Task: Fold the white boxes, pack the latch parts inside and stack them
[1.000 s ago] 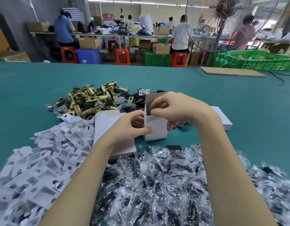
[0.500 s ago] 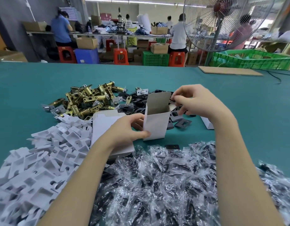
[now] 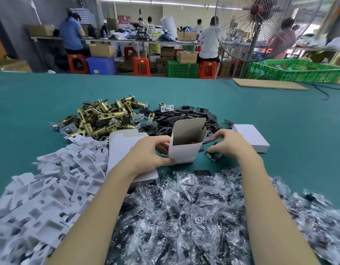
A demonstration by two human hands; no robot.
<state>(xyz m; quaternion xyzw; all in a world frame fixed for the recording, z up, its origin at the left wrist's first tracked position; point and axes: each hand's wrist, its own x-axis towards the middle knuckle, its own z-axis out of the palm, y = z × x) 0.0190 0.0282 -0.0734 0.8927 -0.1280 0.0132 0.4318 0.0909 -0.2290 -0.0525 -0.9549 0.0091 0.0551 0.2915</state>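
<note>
We hold the open white box [image 3: 184, 150] upright on the green table [image 3: 280, 115], our left hand [image 3: 150, 153] gripping its left wall with thumb on the front face and fingers curled round the far side, mouth up and lid flap standing at the back. Just right of the box our right hand [image 3: 229, 143] reaches down among the black plates [image 3: 196, 119], fingers curled; they seem to close on a dark plate [image 3: 213, 156] lying flat on the table, though we cannot tell whether it is truly pinched. That plate sits to the right of the box and slightly nearer us, so the right hand is the nearer one, and we judge the coming move to be a lift and a short carry leftward over the box's rim, with the plate turned long side down to drop in. Behind the box to the left lies the heap of brass latches [image 3: 104, 119]; left of the box rests a stack of flat unfolded boxes [image 3: 125, 148]; right of it a closed box [image 3: 250, 138]; nearer us the bagged parts [image 3: 194, 217] and white card inserts [image 3: 50, 188]
</note>
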